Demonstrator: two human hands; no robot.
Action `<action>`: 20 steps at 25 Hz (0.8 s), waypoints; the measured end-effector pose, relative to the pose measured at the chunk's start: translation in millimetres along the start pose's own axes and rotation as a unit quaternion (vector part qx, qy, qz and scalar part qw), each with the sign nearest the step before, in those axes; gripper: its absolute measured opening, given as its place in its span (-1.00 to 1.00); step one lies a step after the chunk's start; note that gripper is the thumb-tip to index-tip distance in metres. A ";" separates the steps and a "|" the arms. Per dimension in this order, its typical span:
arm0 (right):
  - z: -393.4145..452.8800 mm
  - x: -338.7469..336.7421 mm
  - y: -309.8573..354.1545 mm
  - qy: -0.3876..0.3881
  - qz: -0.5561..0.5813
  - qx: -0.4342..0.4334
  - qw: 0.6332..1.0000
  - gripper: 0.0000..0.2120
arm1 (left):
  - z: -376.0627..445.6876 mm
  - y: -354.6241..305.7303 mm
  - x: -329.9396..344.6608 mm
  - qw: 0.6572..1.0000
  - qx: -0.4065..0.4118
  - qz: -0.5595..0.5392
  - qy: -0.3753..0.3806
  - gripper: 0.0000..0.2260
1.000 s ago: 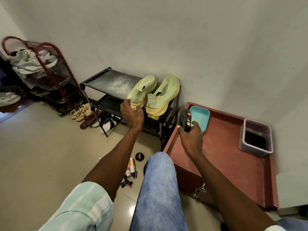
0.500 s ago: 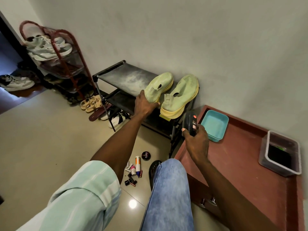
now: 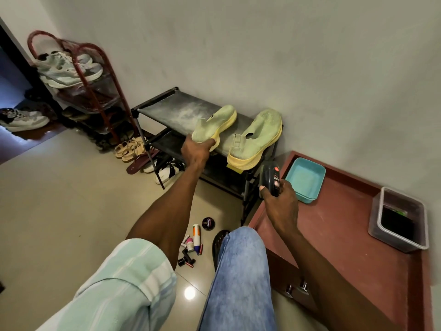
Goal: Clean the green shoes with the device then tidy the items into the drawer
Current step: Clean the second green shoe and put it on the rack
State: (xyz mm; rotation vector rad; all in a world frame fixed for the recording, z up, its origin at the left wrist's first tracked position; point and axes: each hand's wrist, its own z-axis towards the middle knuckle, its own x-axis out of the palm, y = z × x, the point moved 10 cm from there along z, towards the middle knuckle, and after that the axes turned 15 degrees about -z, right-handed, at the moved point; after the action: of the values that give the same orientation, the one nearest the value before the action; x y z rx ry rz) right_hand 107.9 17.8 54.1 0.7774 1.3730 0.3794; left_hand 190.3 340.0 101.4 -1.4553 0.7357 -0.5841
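Left arm stretched forward, left hand (image 3: 196, 152) curled round heel of left shoe (image 3: 213, 125), heel raised off front edge of rack (image 3: 167, 108) top shelf, toe pointing toward wall. Right shoe (image 3: 254, 139) flat at shelf's right end, heel overhanging front edge. Right arm bent, right hand (image 3: 280, 204) gripping dark device (image 3: 270, 176) upright, held over left edge of cabinet (image 3: 346, 211), just below right shoe. Teal tray (image 3: 306, 179) at cabinet's back left corner; clear box (image 3: 398, 218) near right edge. Polish tin (image 3: 208, 223) and small items on floor.
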 end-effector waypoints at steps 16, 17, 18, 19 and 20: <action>-83.9 -155.1 -31.8 -0.141 0.117 -0.048 0.982 -0.55 | -207.6 -56.7 -25.4 0.921 -0.016 -0.357 0.153 -0.62; -89.5 -170.2 -45.3 -0.159 0.116 -0.042 0.980 -0.54 | -221.5 -52.7 -12.1 0.921 -0.024 -0.342 0.187 -0.62; -96.7 -185.1 -60.0 -0.177 0.115 -0.034 0.977 -0.52 | -234.6 -44.8 2.2 0.920 -0.035 -0.321 0.222 -0.60; -103.2 -196.1 -75.4 -0.194 0.111 -0.025 0.974 -0.50 | -245.4 -34.9 14.7 0.918 -0.049 -0.300 0.255 -0.58; -109.5 -203.8 -89.7 -0.203 0.110 -0.014 0.973 -0.47 | -253.3 -23.1 25.6 0.918 -0.059 -0.268 0.286 -0.55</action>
State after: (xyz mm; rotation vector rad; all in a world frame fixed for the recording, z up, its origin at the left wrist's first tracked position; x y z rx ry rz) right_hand -53.4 -149.9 140.2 0.9299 0.9002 0.3868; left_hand 19.6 151.7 129.3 -1.6196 0.8268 -1.4533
